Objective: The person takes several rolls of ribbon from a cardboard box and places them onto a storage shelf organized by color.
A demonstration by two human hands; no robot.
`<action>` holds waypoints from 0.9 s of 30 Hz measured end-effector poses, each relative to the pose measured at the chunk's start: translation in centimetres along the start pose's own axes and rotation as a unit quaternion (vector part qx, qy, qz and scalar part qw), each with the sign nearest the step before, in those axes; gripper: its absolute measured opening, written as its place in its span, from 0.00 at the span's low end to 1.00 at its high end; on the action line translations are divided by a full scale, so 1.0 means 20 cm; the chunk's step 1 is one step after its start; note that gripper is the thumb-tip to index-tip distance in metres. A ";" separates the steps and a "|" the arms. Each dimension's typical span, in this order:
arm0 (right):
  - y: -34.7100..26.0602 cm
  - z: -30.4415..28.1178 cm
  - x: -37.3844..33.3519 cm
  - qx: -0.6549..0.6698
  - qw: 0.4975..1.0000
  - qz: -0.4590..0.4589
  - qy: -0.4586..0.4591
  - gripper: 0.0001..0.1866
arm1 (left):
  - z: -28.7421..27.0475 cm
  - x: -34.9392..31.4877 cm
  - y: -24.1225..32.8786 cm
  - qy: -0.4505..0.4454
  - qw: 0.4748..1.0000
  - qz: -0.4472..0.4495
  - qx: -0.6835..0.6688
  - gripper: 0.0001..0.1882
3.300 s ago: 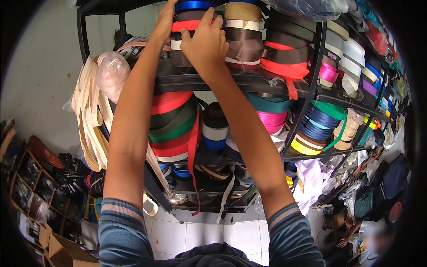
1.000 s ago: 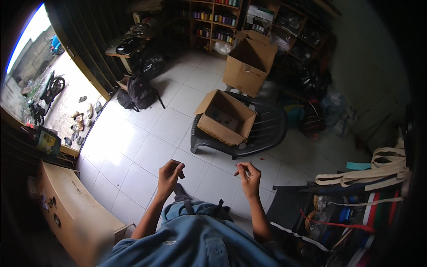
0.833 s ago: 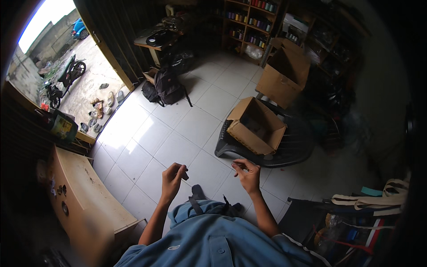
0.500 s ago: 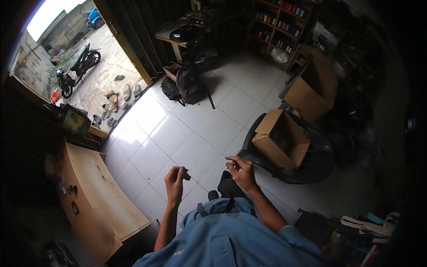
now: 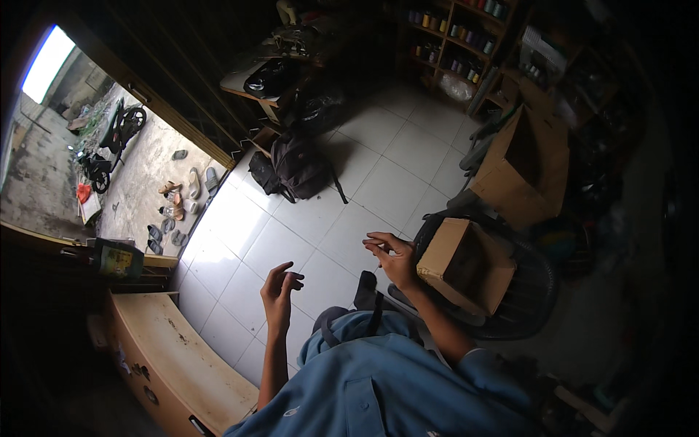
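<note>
My left hand (image 5: 277, 293) is raised in front of my body above the tiled floor (image 5: 331, 226), its fingers loosely curled and apart with nothing in them. To the right, my right hand (image 5: 393, 256) hangs in the air, empty too, with its fingers stretched out to the left. Closest to it is an open cardboard box (image 5: 445, 253), which rests on a black plastic chair (image 5: 535, 291); the hand appears just left of the box, and I see no grip on it.
Behind the chair stands a larger open carton (image 5: 520, 178). A wooden desk (image 5: 178, 357) fills the lower left. A dark backpack (image 5: 300, 167) lies on the floor ahead. Thread spools (image 5: 466, 33) line a shelf at the back. Several shoes (image 5: 175, 204) lie outside the doorway.
My view has shifted, so the desk, chair and boxes sit lower in it. The fingers of both hands have loosened and spread; my right hand now appears nearer the box.
</note>
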State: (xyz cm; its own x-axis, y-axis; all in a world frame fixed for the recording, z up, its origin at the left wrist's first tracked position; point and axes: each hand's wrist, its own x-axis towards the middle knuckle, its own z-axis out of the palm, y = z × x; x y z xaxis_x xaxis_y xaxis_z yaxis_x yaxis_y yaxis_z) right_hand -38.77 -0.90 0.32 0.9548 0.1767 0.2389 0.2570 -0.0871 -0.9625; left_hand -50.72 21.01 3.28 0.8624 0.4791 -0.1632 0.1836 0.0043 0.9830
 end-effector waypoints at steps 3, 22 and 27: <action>0.05 -0.13 0.25 -0.046 0.998 -0.036 0.039 0.09 | 0.18 0.27 0.05 -0.033 0.999 0.007 -0.019 0.13; 0.58 -0.85 1.55 -0.186 0.970 0.097 0.127 0.13 | 1.78 2.12 0.45 -0.330 0.941 0.060 0.035 0.11; 0.62 -1.13 1.83 -0.105 0.976 0.109 0.158 0.30 | 2.42 2.42 0.56 -0.458 0.886 0.071 0.011 0.13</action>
State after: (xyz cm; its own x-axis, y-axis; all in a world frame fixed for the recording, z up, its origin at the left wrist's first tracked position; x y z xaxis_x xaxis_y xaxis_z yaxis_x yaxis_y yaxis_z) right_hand 2.82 -17.58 0.03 0.9800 -0.1767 0.0917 0.0363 -0.2943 -0.9550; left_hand 15.90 1.88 2.23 0.8970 -0.4394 -0.0488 0.0439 -0.0213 0.9988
